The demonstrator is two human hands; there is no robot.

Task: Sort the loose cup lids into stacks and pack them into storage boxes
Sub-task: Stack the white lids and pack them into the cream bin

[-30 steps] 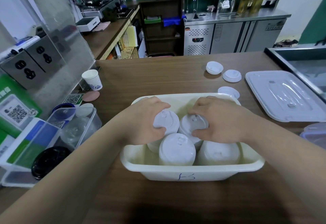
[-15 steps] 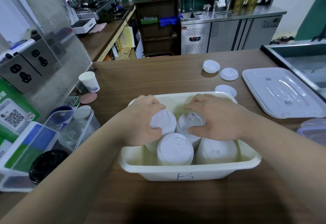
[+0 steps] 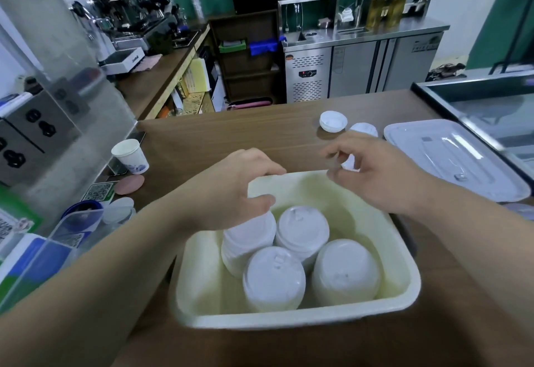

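A cream storage box (image 3: 289,320) stands on the wooden counter (image 3: 219,138) and holds several upright stacks of white cup lids (image 3: 273,277). My left hand (image 3: 231,190) hovers over the back-left stack (image 3: 248,239), fingers loosely curled, thumb close to its top. Raised above the box's far rim, my right hand (image 3: 378,176) has loosely bent fingers and holds nothing. Behind that hand a loose lid (image 3: 349,162) lies partly hidden on the counter. Two more loose lids (image 3: 333,121) (image 3: 363,129) lie farther back.
The box's translucent cover (image 3: 453,158) lies to the right, beside a glass display case (image 3: 491,100). A paper cup (image 3: 130,155), a pink coaster (image 3: 130,185) and clear containers (image 3: 72,230) line the left edge.
Both hands have lifted off the two back stacks they were pressing. The right hand has moved up and away toward the loose lid beyond the box.
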